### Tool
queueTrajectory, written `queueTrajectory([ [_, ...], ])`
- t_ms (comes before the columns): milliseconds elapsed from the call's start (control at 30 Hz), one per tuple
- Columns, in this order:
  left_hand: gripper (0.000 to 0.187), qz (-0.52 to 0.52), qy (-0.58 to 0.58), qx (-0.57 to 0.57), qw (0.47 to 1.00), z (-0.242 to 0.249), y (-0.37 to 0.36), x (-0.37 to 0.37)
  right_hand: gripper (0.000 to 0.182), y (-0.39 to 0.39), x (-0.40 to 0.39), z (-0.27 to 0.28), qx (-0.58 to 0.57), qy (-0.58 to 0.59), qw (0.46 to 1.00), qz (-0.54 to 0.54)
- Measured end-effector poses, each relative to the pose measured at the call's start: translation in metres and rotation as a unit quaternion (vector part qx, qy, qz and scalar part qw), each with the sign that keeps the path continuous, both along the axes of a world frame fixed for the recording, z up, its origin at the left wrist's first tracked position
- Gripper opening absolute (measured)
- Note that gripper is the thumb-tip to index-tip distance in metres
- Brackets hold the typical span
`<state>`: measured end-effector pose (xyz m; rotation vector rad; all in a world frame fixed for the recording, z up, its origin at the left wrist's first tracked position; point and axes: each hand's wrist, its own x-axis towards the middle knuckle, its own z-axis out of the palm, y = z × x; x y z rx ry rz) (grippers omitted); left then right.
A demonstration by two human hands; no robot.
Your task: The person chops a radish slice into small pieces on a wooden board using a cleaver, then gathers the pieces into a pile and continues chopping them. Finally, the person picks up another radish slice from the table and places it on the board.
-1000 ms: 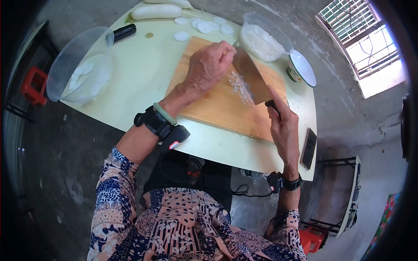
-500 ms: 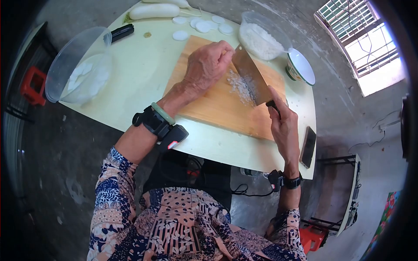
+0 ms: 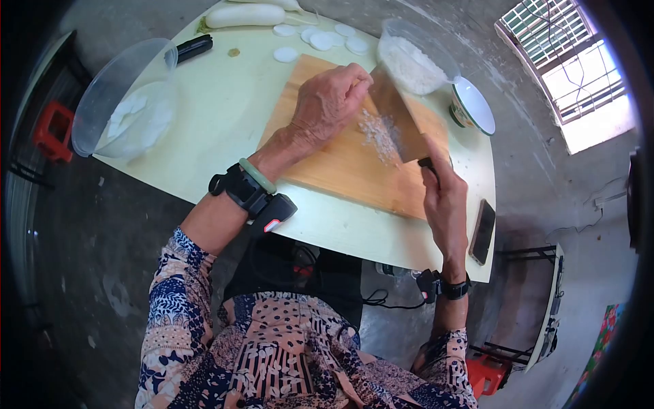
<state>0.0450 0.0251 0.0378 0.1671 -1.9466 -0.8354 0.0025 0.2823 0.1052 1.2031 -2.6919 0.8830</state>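
Observation:
My right hand (image 3: 446,194) is wrapped round the black handle of a broad cleaver (image 3: 396,116), its index finger along the blade. At the far end of the blade, my left hand (image 3: 332,95) is closed with its fingers pinching the blade's tip corner. Beneath and left of the cleaver lies a small heap of finely chopped white radish (image 3: 379,136), on a wooden cutting board (image 3: 313,153). The blade is slightly smeared by motion, and whether its edge touches the board cannot be made out.
Behind the board are white radish slices (image 3: 321,41), a whole white radish (image 3: 245,16) and a clear bowl of chopped white pieces (image 3: 412,65). An enamel-looking bowl (image 3: 473,107) and a phone (image 3: 483,232) sit right. A large clear bowl (image 3: 122,102) stands left, near a black object (image 3: 191,50).
The cleaver has shifted slightly and its blade looks more blurred, with both hands still on it. The whole view has moved a little; the chopped heap looks much the same.

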Motion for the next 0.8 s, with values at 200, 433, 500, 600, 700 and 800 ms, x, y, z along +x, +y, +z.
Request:
queueTrajectory([
  [200, 0.014, -0.004, -0.005, 0.012, 1.000, 0.002, 0.001, 0.002, 0.063, 0.002, -0.001, -0.005, -0.039, 0.010, 0.998, 0.043],
  [433, 0.013, 0.003, -0.011, 0.002, 1.000, 0.001, 0.000, 0.001, 0.063, 0.003, 0.002, -0.004, -0.026, 0.008, 0.998, 0.061],
  [500, 0.012, -0.002, -0.003, 0.001, 1.000, 0.002, 0.001, 0.002, 0.063, 0.001, 0.004, -0.004, -0.030, 0.014, 0.997, 0.065],
  [600, 0.013, -0.006, -0.003, 0.001, 1.000, -0.001, 0.001, -0.001, 0.063, 0.003, 0.006, 0.002, 0.010, 0.002, 0.999, 0.046],
  [700, 0.013, -0.009, -0.016, 0.010, 1.000, 0.001, 0.001, 0.001, 0.063, 0.002, 0.005, -0.001, 0.014, -0.012, 0.999, 0.047],
  [800, 0.013, -0.006, -0.009, -0.005, 1.000, 0.002, 0.002, 0.001, 0.063, 0.002, 0.007, 0.001, 0.004, -0.019, 0.999, 0.051],
])
